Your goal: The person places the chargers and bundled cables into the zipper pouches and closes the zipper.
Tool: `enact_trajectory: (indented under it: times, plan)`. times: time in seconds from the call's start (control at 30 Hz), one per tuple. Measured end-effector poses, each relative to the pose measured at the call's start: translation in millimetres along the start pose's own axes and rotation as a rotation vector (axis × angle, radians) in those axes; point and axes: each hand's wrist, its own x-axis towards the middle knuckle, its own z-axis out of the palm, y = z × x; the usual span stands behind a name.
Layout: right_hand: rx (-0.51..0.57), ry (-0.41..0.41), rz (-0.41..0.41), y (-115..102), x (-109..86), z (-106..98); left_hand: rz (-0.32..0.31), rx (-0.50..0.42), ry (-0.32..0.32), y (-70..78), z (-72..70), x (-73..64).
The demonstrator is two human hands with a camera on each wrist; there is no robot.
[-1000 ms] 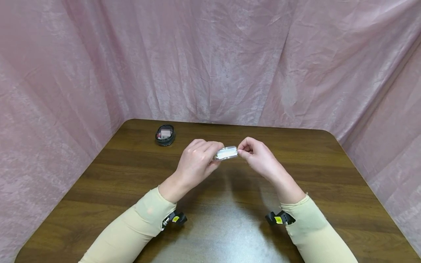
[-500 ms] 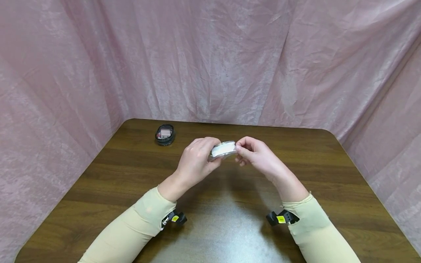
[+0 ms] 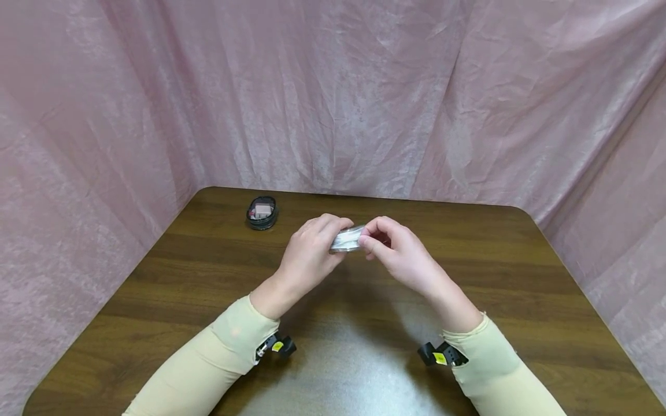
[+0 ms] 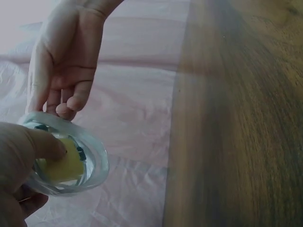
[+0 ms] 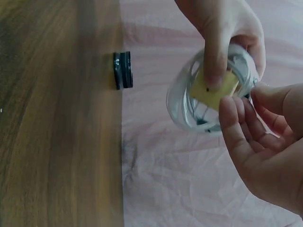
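A coil of white cable (image 3: 346, 239) in clear plastic is held up over the table between both hands. Its middle holds a flat yellow square piece (image 4: 68, 166), and small dark ties show on the loops. My left hand (image 3: 311, 248) grips the coil from the left, its thumb pressed on the yellow piece in the right wrist view. From the other side my right hand (image 3: 399, 249) pinches the rim with thumb and forefinger, close to a dark bit at the edge. The right hand's other fingers (image 5: 234, 120) curl loosely beside the coil.
A coil of black cable (image 3: 262, 223) with a pale pinkish block (image 3: 262, 211) inside it lies near the back left of the brown wooden table (image 3: 468, 260). Pink curtains (image 3: 333, 98) hang behind the table and along its sides.
The right hand has come left along the rim, closer to the left hand, and covers more of the coil. The white coil has turned slightly in the left hand. The black coil stays put.
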Motion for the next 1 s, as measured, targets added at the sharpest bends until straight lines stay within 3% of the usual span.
enact_trajectory:
  times: [0.2,0.4,1.0]
  plan:
    - [-0.1,0.063,-0.048,-5.2,-4.1,7.7,0.029,0.102,0.006,2.4,-0.4,-1.0]
    - [-0.129,0.071,-0.099,-6.9,-5.3,9.7,0.054,0.165,0.004,3.9,-0.3,-2.0]
    - [-0.195,0.137,-0.061,-8.5,-6.6,7.2,0.11,0.18,0.063,1.2,2.2,-2.4]
